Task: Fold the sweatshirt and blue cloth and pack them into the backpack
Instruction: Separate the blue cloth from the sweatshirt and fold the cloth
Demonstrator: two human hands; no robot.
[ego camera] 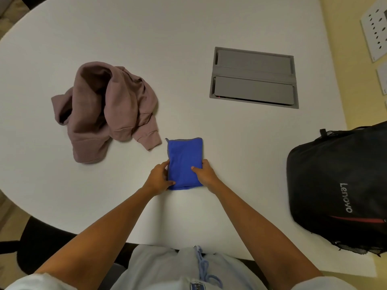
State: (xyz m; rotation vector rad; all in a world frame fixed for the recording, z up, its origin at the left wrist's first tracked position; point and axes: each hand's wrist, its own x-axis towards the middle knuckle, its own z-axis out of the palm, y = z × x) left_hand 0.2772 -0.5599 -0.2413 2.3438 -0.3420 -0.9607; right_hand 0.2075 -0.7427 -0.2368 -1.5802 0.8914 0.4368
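Blue and bright, the cloth [184,163] lies folded into a narrow upright rectangle on the white table [188,28], right in front of me, its far edge trimmed in grey with a small loop at the far left corner. My left hand [158,178] pinches its near left edge, thumb on top at the near corner. My right hand [204,173] grips the right edge, thumb laid across the fabric and fingers curled at the side.

Off to the far left, the sweatshirt [104,109] sits in a crumpled dusty-pink heap, not yet folded, one ribbed cuff reaching toward the cloth but apart from it. My backpack [339,191], black with a red stripe and white lettering, lies at the right edge of the table, well apart from the cloth. A grey hatch [253,77] is set into the tabletop beyond.
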